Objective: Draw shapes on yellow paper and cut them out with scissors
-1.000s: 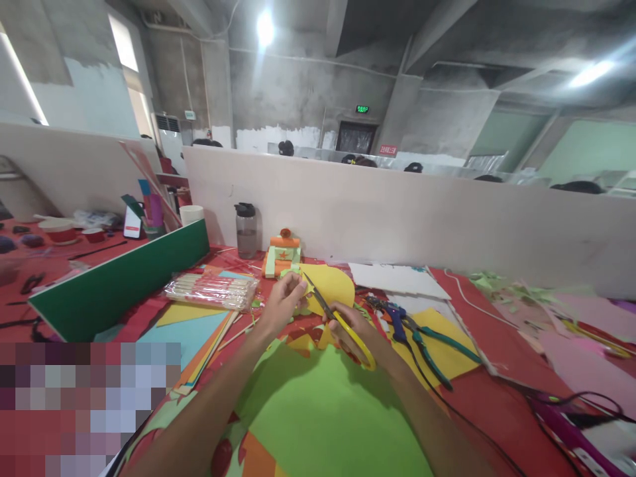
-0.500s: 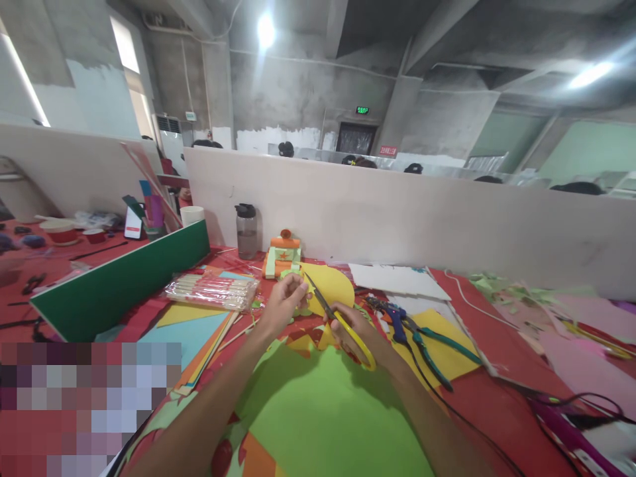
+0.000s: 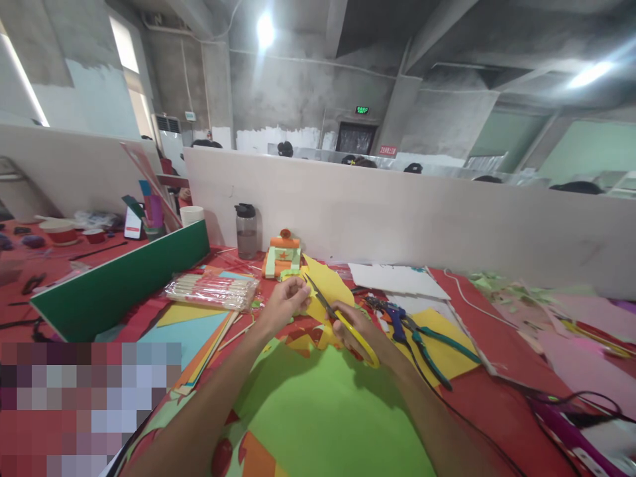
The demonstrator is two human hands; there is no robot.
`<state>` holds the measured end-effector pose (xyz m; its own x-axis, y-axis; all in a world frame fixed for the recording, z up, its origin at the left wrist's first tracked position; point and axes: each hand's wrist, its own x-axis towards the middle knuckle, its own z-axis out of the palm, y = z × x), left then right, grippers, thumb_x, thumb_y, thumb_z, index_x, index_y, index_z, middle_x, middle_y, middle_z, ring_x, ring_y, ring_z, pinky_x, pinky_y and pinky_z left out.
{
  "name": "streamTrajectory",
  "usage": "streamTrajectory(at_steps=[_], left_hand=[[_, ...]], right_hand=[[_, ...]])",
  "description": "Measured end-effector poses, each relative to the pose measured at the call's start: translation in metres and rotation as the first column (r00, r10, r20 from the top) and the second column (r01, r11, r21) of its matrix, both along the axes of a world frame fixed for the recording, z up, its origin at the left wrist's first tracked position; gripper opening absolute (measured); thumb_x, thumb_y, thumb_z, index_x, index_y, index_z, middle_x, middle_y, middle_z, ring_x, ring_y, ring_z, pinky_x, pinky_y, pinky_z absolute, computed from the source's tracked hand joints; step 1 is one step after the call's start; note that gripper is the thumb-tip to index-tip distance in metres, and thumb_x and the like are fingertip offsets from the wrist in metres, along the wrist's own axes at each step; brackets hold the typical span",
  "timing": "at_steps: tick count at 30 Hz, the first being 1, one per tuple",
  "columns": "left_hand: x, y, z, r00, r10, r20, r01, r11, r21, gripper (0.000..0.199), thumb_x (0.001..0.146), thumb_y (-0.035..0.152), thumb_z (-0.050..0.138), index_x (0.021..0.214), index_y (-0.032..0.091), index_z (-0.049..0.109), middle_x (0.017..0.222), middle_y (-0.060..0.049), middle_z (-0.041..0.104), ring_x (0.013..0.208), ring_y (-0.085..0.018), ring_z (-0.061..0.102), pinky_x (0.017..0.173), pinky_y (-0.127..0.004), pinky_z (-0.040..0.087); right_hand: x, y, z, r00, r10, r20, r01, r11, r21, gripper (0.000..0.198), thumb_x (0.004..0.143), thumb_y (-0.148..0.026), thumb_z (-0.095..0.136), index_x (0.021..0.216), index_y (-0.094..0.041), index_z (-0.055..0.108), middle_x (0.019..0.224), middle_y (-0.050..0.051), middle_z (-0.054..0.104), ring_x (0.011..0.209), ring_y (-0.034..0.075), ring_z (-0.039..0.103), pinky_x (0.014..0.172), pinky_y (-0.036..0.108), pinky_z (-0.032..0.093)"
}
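My right hand (image 3: 348, 326) grips a pair of scissors (image 3: 365, 346) by its yellow handles, the dark blades pointing up and left. A yellow sheet (image 3: 330, 281) stands at the blades, and they overlap its left part. My left hand (image 3: 289, 301) pinches the sheet's left edge, close to the scissor tips. Just behind this hand sits an orange and pale green model (image 3: 283, 257) with a star on its front. Below both hands spreads a large green sheet (image 3: 332, 411), with orange and red scraps along its far edge.
Left of my hands lie a plastic-wrapped bundle of sticks (image 3: 211, 291) and a stack of coloured sheets (image 3: 199, 334). A water bottle (image 3: 246, 232) stands by the white partition (image 3: 397, 218). To the right are a blue glue gun (image 3: 397, 323), green-handled pliers (image 3: 424, 351) and white boards (image 3: 400, 281).
The yellow sheet has turned and tilted, so its outline now looks pointed at the top instead of rounded. My hands and the scissors have barely shifted.
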<state>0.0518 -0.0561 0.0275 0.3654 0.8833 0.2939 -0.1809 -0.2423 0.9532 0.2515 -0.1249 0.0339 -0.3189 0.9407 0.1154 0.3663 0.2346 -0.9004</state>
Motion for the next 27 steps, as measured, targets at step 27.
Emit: streamTrajectory(at_steps=[27], left_hand=[[-0.0061,0.0083,-0.0069,0.992,-0.117,-0.047,0.115,0.992,-0.047,0.044,0.08,0.056,0.07,0.078,0.017,0.049,0.061,0.005,0.054,0.053,-0.007,0.048,0.054,-0.021,0.038]], right_hand=[[0.0089,0.0014,-0.0011,0.997,0.043,0.065,-0.044,0.999,0.016,0.042,0.086,-0.062,0.061,0.098,-0.021,0.058,0.065,-0.005,0.045,0.048,0.009,0.037,0.044,0.021,0.031]])
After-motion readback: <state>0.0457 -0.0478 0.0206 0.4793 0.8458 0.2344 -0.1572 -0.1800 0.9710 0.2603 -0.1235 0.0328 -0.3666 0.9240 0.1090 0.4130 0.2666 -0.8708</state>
